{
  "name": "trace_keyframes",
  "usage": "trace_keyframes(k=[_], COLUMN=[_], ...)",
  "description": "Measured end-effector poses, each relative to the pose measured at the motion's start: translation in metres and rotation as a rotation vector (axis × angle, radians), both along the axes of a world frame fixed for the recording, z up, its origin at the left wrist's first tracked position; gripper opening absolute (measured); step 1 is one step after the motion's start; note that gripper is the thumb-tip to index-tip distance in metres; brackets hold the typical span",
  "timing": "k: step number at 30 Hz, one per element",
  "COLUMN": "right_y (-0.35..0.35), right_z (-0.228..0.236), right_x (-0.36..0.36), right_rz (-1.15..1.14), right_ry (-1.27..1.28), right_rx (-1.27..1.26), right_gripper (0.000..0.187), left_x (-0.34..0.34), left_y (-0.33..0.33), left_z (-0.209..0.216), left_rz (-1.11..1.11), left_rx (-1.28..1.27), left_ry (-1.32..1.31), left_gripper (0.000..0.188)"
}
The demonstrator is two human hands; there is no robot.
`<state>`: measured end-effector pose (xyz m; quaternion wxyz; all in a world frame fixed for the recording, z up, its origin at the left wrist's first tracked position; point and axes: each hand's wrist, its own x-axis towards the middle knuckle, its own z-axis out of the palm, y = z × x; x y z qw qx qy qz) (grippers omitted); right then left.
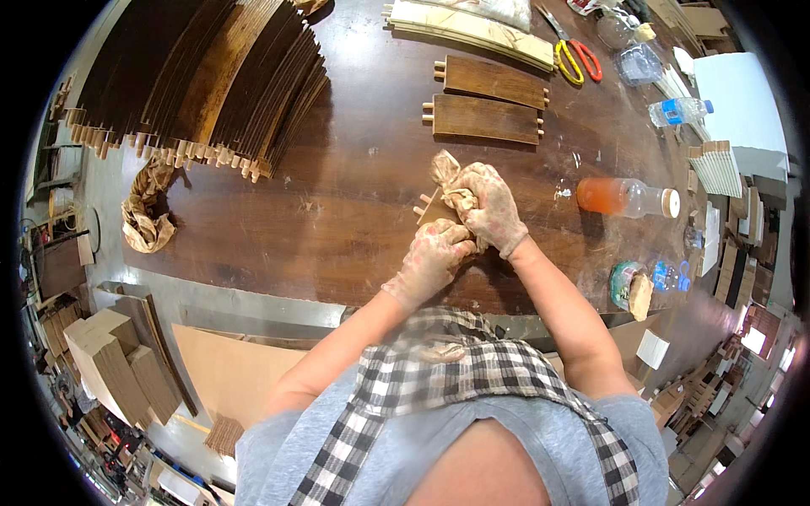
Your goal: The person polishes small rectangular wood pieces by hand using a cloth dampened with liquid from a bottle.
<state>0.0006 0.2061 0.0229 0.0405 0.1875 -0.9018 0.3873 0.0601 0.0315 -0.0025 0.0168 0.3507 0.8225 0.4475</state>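
Observation:
Near the front edge of the table, both my gloved hands are close together over a small wooden board with pale dowel pegs in its end. My left hand, fingers curled, grips the board's near side. Closed round a crumpled tan rag is my right hand, which presses at the board's far side; the rag could be paper. Most of the board is hidden under the hands. Beyond them lie two stained brown boards with dowels, one nearer and one farther.
A big stack of dark doweled boards stands at the far left, with crumpled brown paper before it. Pale boards and scissors lie at the back. On the right are an orange-liquid bottle, a water bottle and a jar.

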Motion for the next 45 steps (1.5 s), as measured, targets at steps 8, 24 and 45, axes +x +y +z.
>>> trace_keyframes(k=[8,24,45], right_y=[0.043,-0.006,0.041], right_z=[0.015,0.004,0.004], right_x=[0.036,-0.007,0.033], right_rz=[-0.046,-0.091,-0.24], right_ry=[-0.154,-0.17,-0.245], right_rx=[0.093,0.086,0.127], right_gripper=[0.017,0.021,0.021], left_x=[-0.001,-0.005,-0.009], left_y=[-0.002,-0.003,0.002], left_z=[0.007,0.009,0.011], left_rz=[-0.01,-0.078,-0.028], left_rx=[0.004,-0.056,0.031], left_ry=[-0.075,-0.148,-0.057], left_gripper=[0.025,0.025,0.017])
